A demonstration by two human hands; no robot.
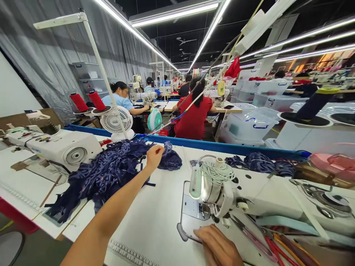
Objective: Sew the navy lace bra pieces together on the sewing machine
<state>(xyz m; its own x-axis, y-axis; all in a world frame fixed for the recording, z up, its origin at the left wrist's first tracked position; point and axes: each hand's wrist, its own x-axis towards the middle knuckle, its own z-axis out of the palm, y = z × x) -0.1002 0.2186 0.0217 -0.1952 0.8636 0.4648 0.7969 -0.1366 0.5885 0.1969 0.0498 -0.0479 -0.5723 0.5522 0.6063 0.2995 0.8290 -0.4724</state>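
Note:
My left hand (pixel 154 158) reaches far across the table, its fingers closed in a pinch at the edge of a navy patterned fabric piece (pixel 169 159). Left of that hand spreads a large heap of similar navy fabric pieces (pixel 111 164), with straps and loose ends trailing toward me. My right hand (pixel 217 245) lies low at the front of the sewing machine (pixel 219 188), fingers stretched forward and nothing visible in them. Its fingertips are beside the metal needle plate (pixel 192 207), just below the machine's needle area.
Another sewing machine (pixel 61 147) stands at the left. Scissors (pixel 253 238) and other handled tools lie right of my right hand. A white fan (pixel 118 123) and red thread cones (pixel 97 100) are behind the heap. Ahead, a person in red (pixel 191 114) sits near plastic bins (pixel 249 123).

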